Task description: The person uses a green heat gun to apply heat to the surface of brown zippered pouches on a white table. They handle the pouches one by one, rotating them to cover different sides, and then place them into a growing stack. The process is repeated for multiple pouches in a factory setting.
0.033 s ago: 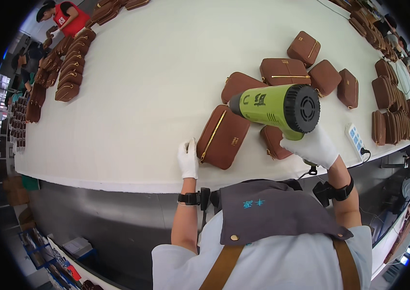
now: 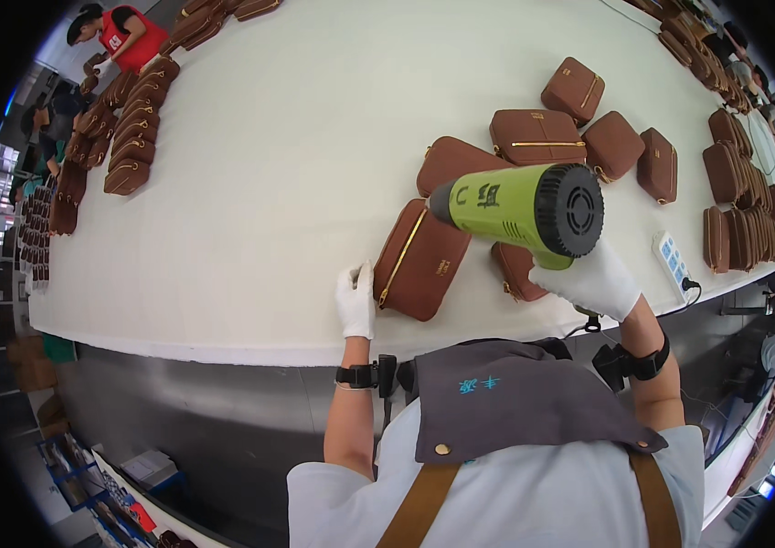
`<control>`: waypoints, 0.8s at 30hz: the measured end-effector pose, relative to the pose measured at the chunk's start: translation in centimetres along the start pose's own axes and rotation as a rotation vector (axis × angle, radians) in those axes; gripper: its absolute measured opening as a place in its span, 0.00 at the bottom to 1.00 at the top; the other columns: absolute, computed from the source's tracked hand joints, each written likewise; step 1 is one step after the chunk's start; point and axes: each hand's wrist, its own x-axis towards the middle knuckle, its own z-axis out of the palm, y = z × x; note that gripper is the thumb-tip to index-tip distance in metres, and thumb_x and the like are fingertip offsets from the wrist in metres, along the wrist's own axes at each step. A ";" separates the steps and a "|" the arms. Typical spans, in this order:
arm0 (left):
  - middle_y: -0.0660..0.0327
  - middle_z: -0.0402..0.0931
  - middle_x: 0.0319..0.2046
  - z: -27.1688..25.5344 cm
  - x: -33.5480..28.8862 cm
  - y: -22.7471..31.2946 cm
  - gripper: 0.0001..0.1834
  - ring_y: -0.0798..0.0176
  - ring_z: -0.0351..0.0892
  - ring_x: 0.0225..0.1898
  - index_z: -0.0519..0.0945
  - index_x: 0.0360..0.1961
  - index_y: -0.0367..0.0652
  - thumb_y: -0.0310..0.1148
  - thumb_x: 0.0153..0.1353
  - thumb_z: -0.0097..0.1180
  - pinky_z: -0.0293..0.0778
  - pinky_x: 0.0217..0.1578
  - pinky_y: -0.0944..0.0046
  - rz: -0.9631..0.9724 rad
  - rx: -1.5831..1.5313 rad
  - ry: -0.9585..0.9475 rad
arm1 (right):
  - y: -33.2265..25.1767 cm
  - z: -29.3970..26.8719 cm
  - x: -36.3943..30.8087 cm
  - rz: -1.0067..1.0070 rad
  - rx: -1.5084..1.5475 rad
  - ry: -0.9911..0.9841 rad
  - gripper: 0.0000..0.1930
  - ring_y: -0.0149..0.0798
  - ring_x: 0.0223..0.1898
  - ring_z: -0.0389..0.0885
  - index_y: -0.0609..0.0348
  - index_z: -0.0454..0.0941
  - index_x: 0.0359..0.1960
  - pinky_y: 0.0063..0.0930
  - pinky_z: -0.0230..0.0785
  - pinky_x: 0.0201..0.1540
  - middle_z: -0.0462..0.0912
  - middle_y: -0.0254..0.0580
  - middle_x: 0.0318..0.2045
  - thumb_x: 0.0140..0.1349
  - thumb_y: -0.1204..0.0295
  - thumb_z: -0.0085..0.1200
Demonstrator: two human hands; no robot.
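Observation:
My right hand (image 2: 596,279), in a white glove, is closed round the grip of a green hot air gun (image 2: 502,203) with a black nozzle and round black rear vent. The nozzle points left, over the top end of a brown zipped bag (image 2: 424,260) with a gold zip and gold lettering. My left hand (image 2: 355,300), also gloved, rests on the table right against this bag's left edge. Its fingers are curled together, and whatever they may pinch is hidden. Behind the gun lies another brown bag (image 2: 461,163); beneath it sits a partly covered one (image 2: 517,272).
More brown bags (image 2: 538,135) lie beyond the gun on the white table (image 2: 250,183). A white power strip (image 2: 671,262) with a black plug is right of my right hand. Rows of bags stand left (image 2: 136,128) and right (image 2: 739,242). A person in red (image 2: 127,41) works far left.
The hot air gun's nozzle has shifted slightly left and down, with a small tilt of the body. My left hand and the bag beside it look nearly unmoved.

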 end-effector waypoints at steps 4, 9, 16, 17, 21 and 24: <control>0.59 0.79 0.36 0.2 0.9 0.7 0.18 0.67 0.77 0.36 0.79 0.43 0.33 0.39 0.61 0.59 0.74 0.38 0.67 0.373 0.330 -0.281 | -0.3 -0.5 -1.7 -0.076 0.096 -0.134 0.16 0.32 0.28 0.80 0.62 0.79 0.39 0.25 0.74 0.35 0.83 0.39 0.31 0.47 0.72 0.66; 0.66 0.75 0.25 -0.7 3.1 0.9 0.15 0.74 0.69 0.29 0.80 0.32 0.34 0.39 0.65 0.56 0.67 0.32 0.72 -0.038 0.195 -0.222 | -0.1 -1.2 -1.7 0.272 0.163 -0.071 0.16 0.32 0.24 0.78 0.63 0.79 0.39 0.26 0.74 0.31 0.83 0.38 0.30 0.47 0.74 0.65; 0.57 0.79 0.36 0.3 5.3 1.7 0.21 0.66 0.76 0.40 0.78 0.44 0.32 0.42 0.61 0.58 0.72 0.43 0.66 0.001 0.190 -0.300 | 1.8 -1.7 -2.7 0.028 0.136 0.070 0.14 0.24 0.22 0.77 0.61 0.78 0.38 0.21 0.71 0.25 0.80 0.33 0.23 0.50 0.72 0.64; 0.53 0.79 0.40 0.8 5.6 2.5 0.25 0.63 0.78 0.44 0.77 0.49 0.33 0.43 0.59 0.61 0.73 0.46 0.64 0.015 0.156 -0.318 | 2.2 -1.4 -2.7 -0.036 0.116 0.093 0.14 0.24 0.22 0.77 0.61 0.78 0.38 0.21 0.71 0.25 0.80 0.33 0.24 0.50 0.72 0.64; 0.45 0.71 0.54 3.9 5.0 8.0 0.45 0.50 0.71 0.58 0.67 0.62 0.39 0.51 0.46 0.68 0.70 0.55 0.55 0.448 0.808 -0.504 | 2.0 -1.5 -2.3 0.158 0.185 0.054 0.15 0.24 0.23 0.77 0.62 0.78 0.39 0.22 0.72 0.27 0.80 0.34 0.25 0.49 0.73 0.64; 0.44 0.71 0.54 6.8 4.2 10.1 0.48 0.47 0.71 0.56 0.67 0.61 0.41 0.56 0.41 0.70 0.71 0.53 0.53 0.599 0.976 -0.551 | 2.5 -1.8 -2.8 0.302 0.268 0.070 0.15 0.24 0.24 0.77 0.62 0.77 0.39 0.22 0.72 0.27 0.80 0.34 0.26 0.48 0.75 0.64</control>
